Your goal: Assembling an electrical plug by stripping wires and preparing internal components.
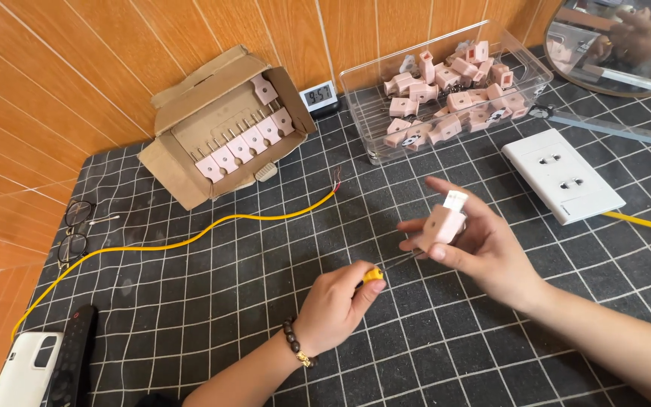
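My right hand [484,249] holds a pale pink plug [444,220] up above the dark gridded mat, fingers spread around it. My left hand [334,307], with a bead bracelet at the wrist, grips a small screwdriver with a yellow handle [374,275]; its thin shaft points at the underside of the plug. A yellow cable [212,226] with bared red ends lies across the mat to the left of both hands.
A cardboard box [220,128] holds a row of pink plugs at back left. A clear tray [446,90] with several pink plugs stands at the back. A white wall socket [563,175], ruler, glasses [77,230], remote, phone and small digital clock [318,94] lie around.
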